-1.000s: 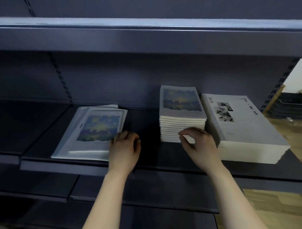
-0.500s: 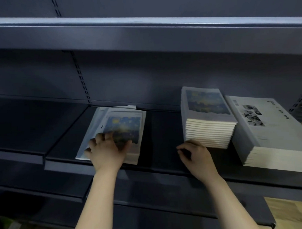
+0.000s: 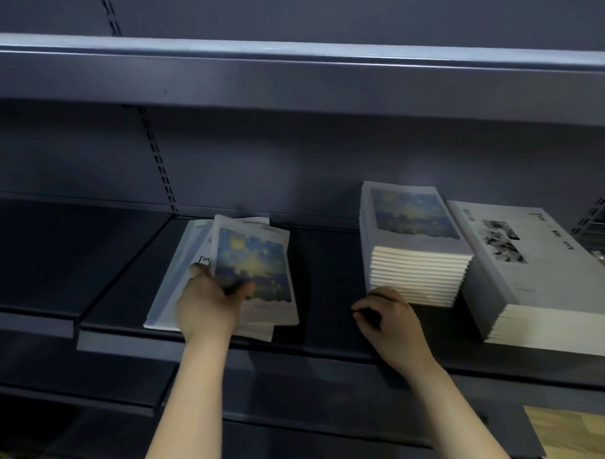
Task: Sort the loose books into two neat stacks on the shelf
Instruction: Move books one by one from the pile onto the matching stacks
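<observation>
A loose pile of books (image 3: pixel 166 296) lies on the dark shelf (image 3: pixel 324 314) at the left. Its top book with a blue and yellow painted cover (image 3: pixel 257 261) is tilted up at its left edge, with my left hand (image 3: pixel 211 304) gripping that edge, thumb on the cover. To the right stands a neat stack with the same painted cover (image 3: pixel 411 246). Beside it is a larger stack of white books with a black-and-white photo (image 3: pixel 522 273). My right hand (image 3: pixel 390 319) rests curled on the shelf just in front of the painted stack, holding nothing.
An upper shelf board (image 3: pixel 288 68) overhangs the work area. A lower shelf (image 3: pixel 93 381) sits below the front edge. A slotted upright (image 3: pixel 158 158) runs down the back panel. Wooden floor (image 3: pixel 582 432) shows at the bottom right.
My left hand has taken the left edge of the painted-cover book and lifted it off the loose pile. My right hand has stayed in front of the painted stack. The view has shifted left.
</observation>
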`<state>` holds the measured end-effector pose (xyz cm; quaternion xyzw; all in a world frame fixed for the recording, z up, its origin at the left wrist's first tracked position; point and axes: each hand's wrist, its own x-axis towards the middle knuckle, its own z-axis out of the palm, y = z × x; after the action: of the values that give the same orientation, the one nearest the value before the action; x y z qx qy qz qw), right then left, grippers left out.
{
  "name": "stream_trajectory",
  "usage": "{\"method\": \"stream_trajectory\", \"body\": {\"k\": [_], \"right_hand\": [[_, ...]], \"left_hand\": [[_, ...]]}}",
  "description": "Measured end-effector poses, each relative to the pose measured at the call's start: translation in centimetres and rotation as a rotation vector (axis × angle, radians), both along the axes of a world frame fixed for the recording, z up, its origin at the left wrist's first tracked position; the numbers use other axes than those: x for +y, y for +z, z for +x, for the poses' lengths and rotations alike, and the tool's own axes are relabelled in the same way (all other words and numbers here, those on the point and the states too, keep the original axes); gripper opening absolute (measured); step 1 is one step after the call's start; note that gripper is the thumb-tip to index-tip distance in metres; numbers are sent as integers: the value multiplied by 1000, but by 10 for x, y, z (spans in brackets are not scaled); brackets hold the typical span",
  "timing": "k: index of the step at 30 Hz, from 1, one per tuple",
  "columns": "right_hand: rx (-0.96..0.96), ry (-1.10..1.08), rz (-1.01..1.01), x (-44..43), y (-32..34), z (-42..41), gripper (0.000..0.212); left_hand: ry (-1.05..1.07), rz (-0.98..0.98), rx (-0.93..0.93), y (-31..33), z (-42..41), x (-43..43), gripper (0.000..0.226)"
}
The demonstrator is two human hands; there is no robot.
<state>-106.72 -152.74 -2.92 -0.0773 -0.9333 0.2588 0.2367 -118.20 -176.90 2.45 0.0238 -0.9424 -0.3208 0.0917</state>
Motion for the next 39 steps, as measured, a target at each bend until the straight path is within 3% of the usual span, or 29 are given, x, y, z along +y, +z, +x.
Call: {"method": "stream_trajectory", "body": {"k": [3,9,13,17,20,26,33,36,39], "right_hand": [[-4,18,15,1,-1,0,15],[7,96,-71,0,10,4,11],[16,65,-277,-5,30,7,20],[48,134,-678,-6,55,15,38],[99,127,-822,-1,75,24,16],[235,-65,-874,40,92,40,23],[235,-222,-888,77,103,53,27],[179,-262,-924,86,103,54,11],[147,-248,-910,91,100,55,30]], "left_hand": [[-27,175,154,-7,2,3,32],[-29,572,285,1,20,15,16],[-78,792,353,11,26,32,12],[-146,918,337,22,36,56,12],[-238,938,339,28,48,81,11],[-425,871,238,23,61,125,16],[-533,357,227,-8,64,139,23],[-530,138,214,-19,64,142,25],[-525,34,184,-23,65,144,24]]}}
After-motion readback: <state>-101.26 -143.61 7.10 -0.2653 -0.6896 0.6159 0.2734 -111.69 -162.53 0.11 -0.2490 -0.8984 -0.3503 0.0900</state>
